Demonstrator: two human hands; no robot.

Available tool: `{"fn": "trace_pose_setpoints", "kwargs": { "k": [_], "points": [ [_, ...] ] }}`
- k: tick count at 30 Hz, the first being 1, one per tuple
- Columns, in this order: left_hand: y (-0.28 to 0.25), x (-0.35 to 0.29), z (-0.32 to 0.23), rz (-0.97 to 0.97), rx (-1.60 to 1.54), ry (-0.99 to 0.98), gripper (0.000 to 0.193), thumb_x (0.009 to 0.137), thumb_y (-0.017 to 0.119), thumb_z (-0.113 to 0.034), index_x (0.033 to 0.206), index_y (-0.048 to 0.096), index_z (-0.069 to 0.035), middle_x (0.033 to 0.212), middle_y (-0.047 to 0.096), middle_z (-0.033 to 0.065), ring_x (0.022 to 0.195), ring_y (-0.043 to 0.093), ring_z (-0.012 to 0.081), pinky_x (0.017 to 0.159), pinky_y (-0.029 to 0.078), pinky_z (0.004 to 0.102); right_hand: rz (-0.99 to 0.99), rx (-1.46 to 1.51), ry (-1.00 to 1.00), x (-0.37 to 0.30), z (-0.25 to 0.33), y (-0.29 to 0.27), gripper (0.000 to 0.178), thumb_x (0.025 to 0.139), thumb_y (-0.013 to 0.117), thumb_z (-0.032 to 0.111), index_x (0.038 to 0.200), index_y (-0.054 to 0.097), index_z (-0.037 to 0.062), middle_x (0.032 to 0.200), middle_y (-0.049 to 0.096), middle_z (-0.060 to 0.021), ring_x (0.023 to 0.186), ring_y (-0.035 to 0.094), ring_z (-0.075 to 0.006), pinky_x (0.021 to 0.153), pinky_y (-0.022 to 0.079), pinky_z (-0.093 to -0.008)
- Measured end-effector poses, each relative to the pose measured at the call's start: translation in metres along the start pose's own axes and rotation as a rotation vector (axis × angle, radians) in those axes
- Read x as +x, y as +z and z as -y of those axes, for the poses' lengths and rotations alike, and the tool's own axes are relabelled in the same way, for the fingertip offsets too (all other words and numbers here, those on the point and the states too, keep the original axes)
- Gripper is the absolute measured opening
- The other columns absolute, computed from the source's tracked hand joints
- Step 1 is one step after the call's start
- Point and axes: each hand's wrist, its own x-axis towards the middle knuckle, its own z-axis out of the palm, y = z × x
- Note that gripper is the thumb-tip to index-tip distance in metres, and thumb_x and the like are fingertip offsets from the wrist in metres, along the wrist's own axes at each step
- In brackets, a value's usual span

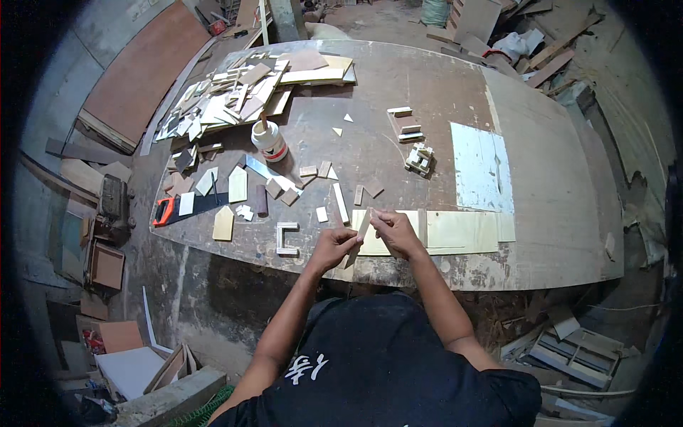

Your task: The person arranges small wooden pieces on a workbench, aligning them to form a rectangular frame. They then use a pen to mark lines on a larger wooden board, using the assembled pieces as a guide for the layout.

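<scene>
Near the front edge of the table, my left hand [336, 247] and my right hand [398, 234] both grip a narrow wooden strip [365, 223]. The left fingers pinch its lower part and the right fingers its upper end. Under and beside my right hand lies a pale plywood panel [462, 232]. A U-shaped wooden frame [287, 250] rests left of my left hand. Beyond the hands are a thin wood stick [341, 203] and a small pale block [321, 214]. Further off sits a small assembled wooden piece [419, 159].
On the left of the table [327, 121] are a handsaw with an orange handle [164, 211], a dark cylinder [262, 201] and house-shaped wood pieces [237, 184]. A white glue bottle [269, 144] stands before a heap of wood offcuts [228, 107]. A white-painted board [481, 168] lies right.
</scene>
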Motion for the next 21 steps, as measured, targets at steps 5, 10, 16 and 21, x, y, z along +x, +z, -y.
{"fn": "trace_pose_setpoints", "kwargs": {
  "k": [5,10,16,21],
  "points": [
    [-0.020,0.000,-0.006,0.027,0.102,0.035,0.020,0.091,0.068,-0.016,0.098,0.072,0.002,0.074,0.070,0.0016,0.068,0.058,0.0054,0.061,0.048,0.0251,-0.031,0.036,0.051,0.005,-0.003,0.011,0.035,0.092,0.067,0.017,0.122,0.065,-0.0010,0.084,0.066,-0.0029,0.068,0.058,-0.0094,0.063,0.050,-0.0254],
    [-0.040,-0.002,-0.006,0.072,0.172,0.011,0.021,0.090,0.069,-0.017,0.100,0.073,0.001,0.076,0.071,0.0041,0.069,0.060,0.0059,0.062,0.049,0.0266,-0.061,0.103,0.104,0.005,0.018,0.024,0.021,0.089,0.070,0.015,0.101,0.071,-0.0027,0.084,0.068,-0.0040,0.071,0.061,-0.0084,0.064,0.052,-0.0250],
    [-0.056,-0.001,0.000,0.137,0.219,0.063,0.023,0.088,0.071,-0.019,0.106,0.073,-0.004,0.080,0.073,0.0110,0.070,0.062,0.0081,0.063,0.051,0.0284,-0.035,0.151,0.168,0.008,0.015,0.031,0.020,0.089,0.071,0.015,0.096,0.070,-0.0039,0.081,0.068,-0.0047,0.069,0.062,-0.0102,0.065,0.054,-0.0265],
    [-0.061,0.002,0.000,0.162,0.250,0.045,0.023,0.088,0.071,-0.019,0.102,0.073,-0.002,0.071,0.070,0.0108,0.064,0.059,0.0075,0.058,0.048,0.0298,-0.048,0.222,0.175,0.010,0.016,0.035,0.019,0.089,0.071,0.015,0.092,0.069,-0.0037,0.079,0.067,-0.0047,0.068,0.063,-0.0107,0.064,0.056,-0.0275]
  ]
}}
